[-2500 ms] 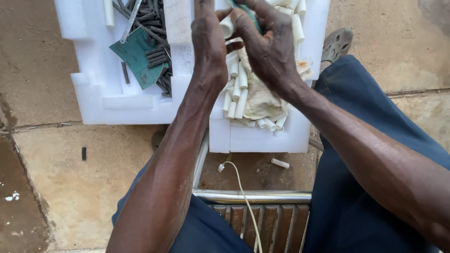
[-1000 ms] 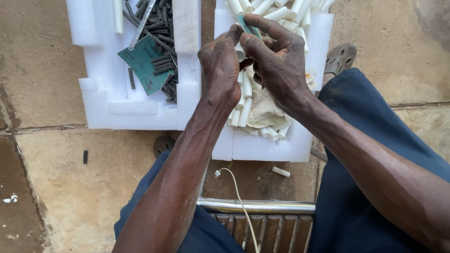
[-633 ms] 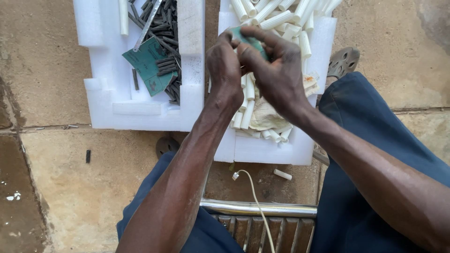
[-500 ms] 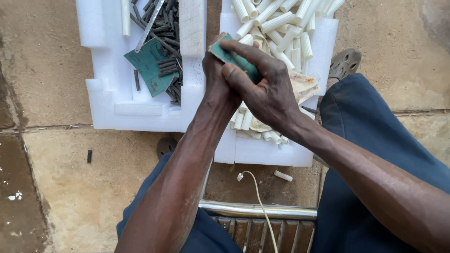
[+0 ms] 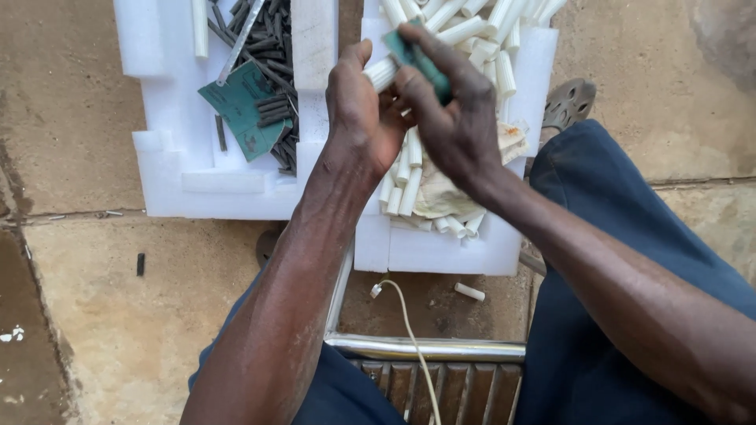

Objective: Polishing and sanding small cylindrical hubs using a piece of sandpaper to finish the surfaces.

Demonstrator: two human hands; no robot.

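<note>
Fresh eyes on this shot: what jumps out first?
The two hands at top centre: the left hand grips a short white rod while the right hand presses a green abrasive sheet against it. Under them lies a white foam tray heaped with similar white rods; a second foam tray to the left holds dark rods and another green sheet.

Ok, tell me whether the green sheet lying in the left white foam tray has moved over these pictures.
No. The green sheet stays on the dark rods in the left foam tray; only the camera shifts.

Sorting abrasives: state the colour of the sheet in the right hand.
Green sandpaper sheet, head view.
</note>
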